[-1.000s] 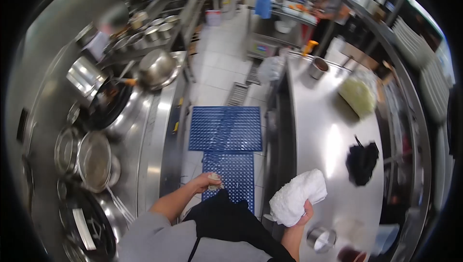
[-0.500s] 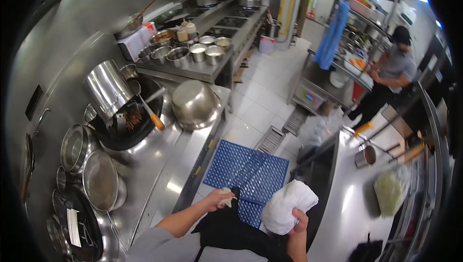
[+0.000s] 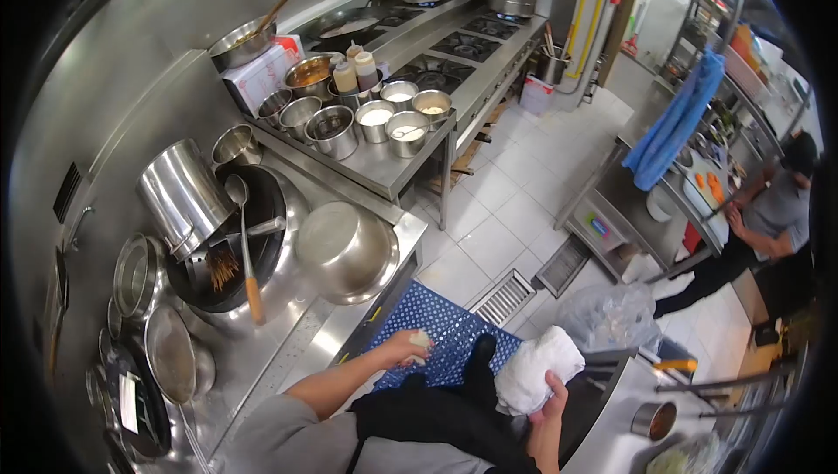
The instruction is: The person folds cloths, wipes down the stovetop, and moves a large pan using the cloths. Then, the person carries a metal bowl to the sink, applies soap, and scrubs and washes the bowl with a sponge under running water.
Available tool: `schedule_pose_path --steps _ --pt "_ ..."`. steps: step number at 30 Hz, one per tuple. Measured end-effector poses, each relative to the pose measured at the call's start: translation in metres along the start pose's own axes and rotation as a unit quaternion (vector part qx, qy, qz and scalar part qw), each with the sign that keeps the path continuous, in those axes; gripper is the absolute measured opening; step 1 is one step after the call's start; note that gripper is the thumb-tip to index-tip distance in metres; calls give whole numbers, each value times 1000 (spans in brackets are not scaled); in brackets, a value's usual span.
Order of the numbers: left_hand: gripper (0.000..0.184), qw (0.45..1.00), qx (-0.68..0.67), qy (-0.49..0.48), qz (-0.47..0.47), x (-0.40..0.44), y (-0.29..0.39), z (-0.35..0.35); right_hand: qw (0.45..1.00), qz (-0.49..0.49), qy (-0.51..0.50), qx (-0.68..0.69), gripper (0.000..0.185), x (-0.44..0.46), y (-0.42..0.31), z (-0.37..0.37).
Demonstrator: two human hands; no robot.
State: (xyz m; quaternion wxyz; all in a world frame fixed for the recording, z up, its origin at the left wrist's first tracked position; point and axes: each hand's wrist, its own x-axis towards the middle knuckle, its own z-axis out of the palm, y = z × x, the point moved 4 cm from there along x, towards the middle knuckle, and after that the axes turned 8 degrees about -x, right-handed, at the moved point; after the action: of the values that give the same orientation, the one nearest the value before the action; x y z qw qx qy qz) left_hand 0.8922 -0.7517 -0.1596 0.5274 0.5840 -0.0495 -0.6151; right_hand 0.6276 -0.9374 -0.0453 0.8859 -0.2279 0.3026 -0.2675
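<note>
My left hand [image 3: 403, 350] is closed around a small pale, crumpled thing [image 3: 421, 343], too small in view to name for sure. It is held out over the blue mat [image 3: 436, 312]. My right hand [image 3: 550, 400] grips a folded white towel [image 3: 537, 369], thumb on its near side and the other fingers hidden behind it. The towel is in front of my body, between the mat and the right-hand counter. An upturned steel bowl [image 3: 345, 251] rests on the left counter, beyond my left hand.
A steel pot [image 3: 186, 195] lies tilted by a black wok with a wooden-handled ladle [image 3: 247, 256]. Several sauce pots [image 3: 375, 118] stand before the stove. Floor drains [image 3: 504, 299] and a plastic bag [image 3: 611, 317] lie ahead. At right, a co-worker [image 3: 777, 212] stands by a shelf.
My view has swung and moved forward, so the stove and sauce pots look nearer and the right counter has slid lower. Both hands keep hold of what they held.
</note>
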Motion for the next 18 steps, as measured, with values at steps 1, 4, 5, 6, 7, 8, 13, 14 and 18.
schedule_pose_path --steps 1,4,5,6,7,8,13,14,18 --pt "25 1000 -20 14 6 7 3 -2 1000 24 -11 12 62 26 -12 -1" --pt "20 996 -58 52 -48 19 6 -11 997 72 -22 -2 59 106 -34 -17" --pt "20 995 -53 68 -44 21 10 -11 995 86 -43 3 57 127 -44 -12" --pt "19 994 -52 86 -39 20 14 -8 994 90 -57 2 57 146 -56 -4" --pt "19 993 -55 103 -32 16 24 4 993 96 -74 -3 57 163 -70 6" --pt "18 989 -84 115 -32 13 35 13 991 105 -88 -10 57 179 -80 13" --pt "18 957 -197 210 44 17 22 13 972 186 -38 -137 55 244 -97 12" --pt "18 953 -193 225 68 16 12 10 962 194 -73 -175 62 252 -97 16" --pt "22 900 -262 292 188 -37 -4 26 898 260 -230 -270 73 263 -77 47"
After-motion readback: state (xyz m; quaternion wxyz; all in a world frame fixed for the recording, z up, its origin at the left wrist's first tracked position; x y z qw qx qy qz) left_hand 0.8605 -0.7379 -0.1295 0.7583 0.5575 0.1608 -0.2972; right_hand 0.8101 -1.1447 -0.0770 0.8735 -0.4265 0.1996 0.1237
